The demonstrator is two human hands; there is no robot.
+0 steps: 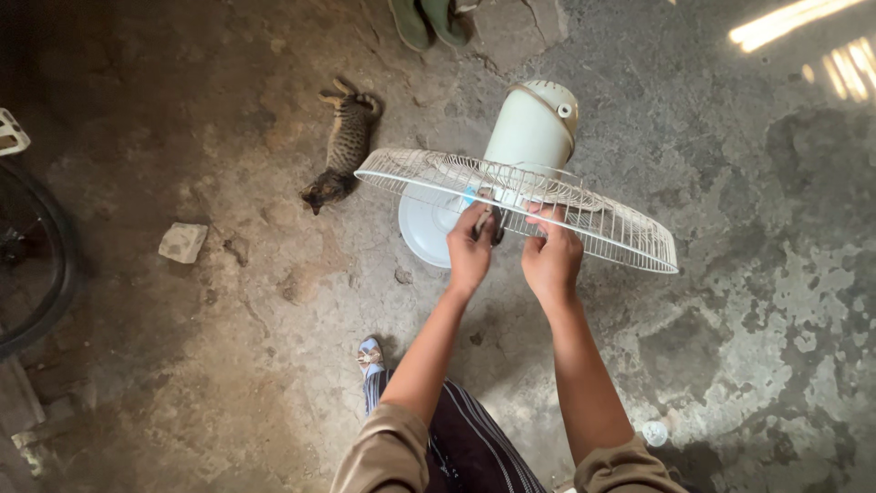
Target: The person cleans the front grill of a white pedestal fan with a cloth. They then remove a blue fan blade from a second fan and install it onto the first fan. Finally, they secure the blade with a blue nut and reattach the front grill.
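Observation:
A white pedestal fan stands on the concrete floor, seen from above: its motor housing (534,123), round base (424,224) and rear wire grille (620,228). My left hand (471,246) is at the hub of the grille, closed around a small dark tool or part that I cannot make out. My right hand (550,251) grips the grille wires just to the right of it. Both forearms reach forward from tan sleeves.
A tabby cat (345,146) lies on the floor left of the fan. A stone (182,242) lies further left, a bicycle wheel (36,265) at the left edge. Green footwear (429,20) is at the top. My sandalled foot (370,354) is below my arms, and a small white disc (654,433) lies lower right.

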